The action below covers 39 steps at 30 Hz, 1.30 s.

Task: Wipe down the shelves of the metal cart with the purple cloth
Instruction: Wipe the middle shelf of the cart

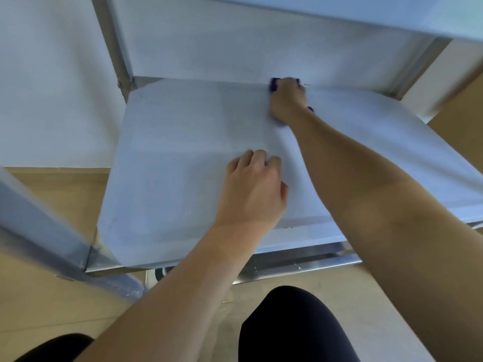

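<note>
A pale wood-tone floor and a white wall lie behind a metal cart, seen from close above by a person crouched in front of it.

Two hands are in view, both over the same shelf, with bare forearms reaching in from the near side. The right hand is stretched to the far edge of the shelf, where the surface meets the back. Its fingers are curled down around the one purple cloth, pressing it onto the shelf. The cloth is almost wholly hidden under the hand. Only two dark purple bits show, one at the fingertips and a smaller one by the wrist. The hand is blurred, so the exact lie of the fingers cannot be told.

The left hand rests near the middle of the shelf, well apart from the right. Its fingers are loosely bent with the tips on the surface, and it holds nothing.

The shelf is pale and matte, with cut-off corners at its left side and a shiny metal lip along its near edge. A second shelf shows above it as a pale band across the top of the view.

Three upright posts of the cart can be counted: one at the back left, one at the front left and one at the back right.

Two knees in black sit at the bottom, one centre-right and one at the lower left.
</note>
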Tool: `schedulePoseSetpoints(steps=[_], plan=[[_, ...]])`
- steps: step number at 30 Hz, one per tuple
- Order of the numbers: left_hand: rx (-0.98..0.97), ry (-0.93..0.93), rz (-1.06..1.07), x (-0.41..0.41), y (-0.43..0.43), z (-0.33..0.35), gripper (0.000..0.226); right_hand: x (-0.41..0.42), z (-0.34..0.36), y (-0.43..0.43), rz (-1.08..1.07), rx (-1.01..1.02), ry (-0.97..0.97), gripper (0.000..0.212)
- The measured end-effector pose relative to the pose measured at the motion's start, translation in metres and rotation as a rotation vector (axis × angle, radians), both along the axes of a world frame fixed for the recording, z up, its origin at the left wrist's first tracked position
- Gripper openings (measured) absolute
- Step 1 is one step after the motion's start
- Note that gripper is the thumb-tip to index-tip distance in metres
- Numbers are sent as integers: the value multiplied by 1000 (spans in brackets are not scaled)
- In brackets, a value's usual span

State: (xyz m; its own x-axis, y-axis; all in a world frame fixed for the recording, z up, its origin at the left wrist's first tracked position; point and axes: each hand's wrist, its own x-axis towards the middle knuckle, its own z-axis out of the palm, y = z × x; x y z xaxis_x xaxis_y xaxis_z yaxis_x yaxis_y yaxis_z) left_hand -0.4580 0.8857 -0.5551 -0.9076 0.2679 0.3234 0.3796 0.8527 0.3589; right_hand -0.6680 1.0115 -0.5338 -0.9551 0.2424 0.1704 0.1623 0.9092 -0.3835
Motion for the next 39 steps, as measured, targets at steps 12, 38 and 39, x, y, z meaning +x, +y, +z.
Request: schedulePoseSetpoints(steps=[12, 38, 39], plan=[[20, -2, -10, 0, -3, 0, 28, 9, 0, 22, 289, -48, -19, 37], [12, 3, 6, 9, -5, 5, 26, 185, 35, 54, 303, -497, -177, 47], [15, -1, 8, 10, -5, 4, 26, 187, 42, 68, 401, -381, -239, 56]])
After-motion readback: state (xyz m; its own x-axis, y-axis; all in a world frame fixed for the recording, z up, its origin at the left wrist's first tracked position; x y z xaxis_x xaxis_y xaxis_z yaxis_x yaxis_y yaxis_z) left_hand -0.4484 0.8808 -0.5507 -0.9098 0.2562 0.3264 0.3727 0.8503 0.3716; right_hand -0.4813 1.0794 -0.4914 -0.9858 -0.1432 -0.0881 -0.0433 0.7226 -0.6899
